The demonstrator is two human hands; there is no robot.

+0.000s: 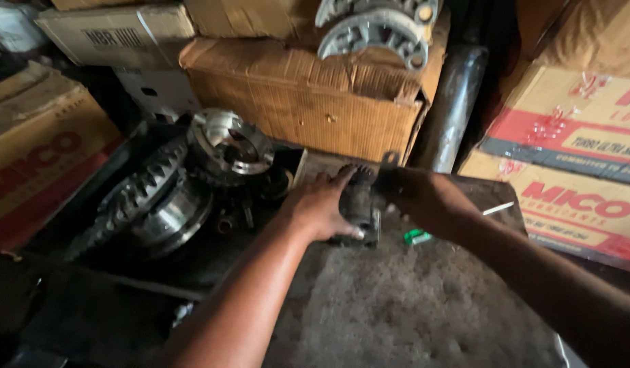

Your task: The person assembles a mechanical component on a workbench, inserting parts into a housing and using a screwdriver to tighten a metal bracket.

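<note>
A dark, greasy metal part with a toothed end (359,201) sits at the far edge of a grimy grey slab (410,307). My left hand (318,204) wraps its near-left side, fingers over the top. From the right, my right hand (417,194) grips the part's other side. A large ring gear on a shiny differential housing (168,197) lies to the left of my left hand, in a dark tray.
A green-handled tool (418,236) lies on the slab just under my right wrist. Worn cardboard boxes (308,102) stand behind, with curved grey metal shoes (376,31) on top. A black pipe (455,102) leans at the back. Printed cartons (574,150) are stacked on the right.
</note>
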